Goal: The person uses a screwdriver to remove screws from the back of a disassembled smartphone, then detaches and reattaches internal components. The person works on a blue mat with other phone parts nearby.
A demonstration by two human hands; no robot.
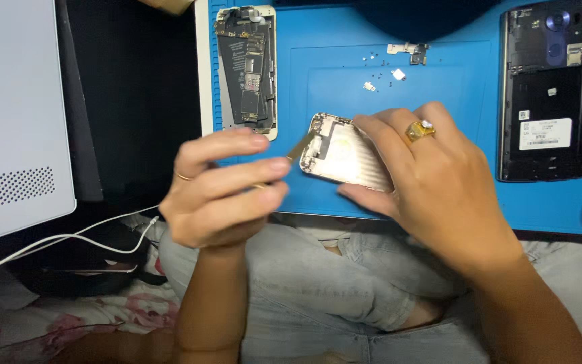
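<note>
My right hand (pixel 432 175), with a gold ring on one finger, grips a gold-coloured phone housing (pixel 341 152) tilted above the near edge of the blue work mat (pixel 439 74). My left hand (pixel 220 189) is closed around a thin brass-coloured tool (pixel 299 147) whose tip touches the housing's left end. The left hand is blurred. My fingers cover much of the housing's right side.
An opened phone with its circuit board showing (pixel 245 67) lies at the mat's left. A dark opened phone back (pixel 548 91) lies at the right. Small screws and metal brackets (pixel 399 64) sit mid-mat. A white box (pixel 15 114) and white cable (pixel 69 237) are at left.
</note>
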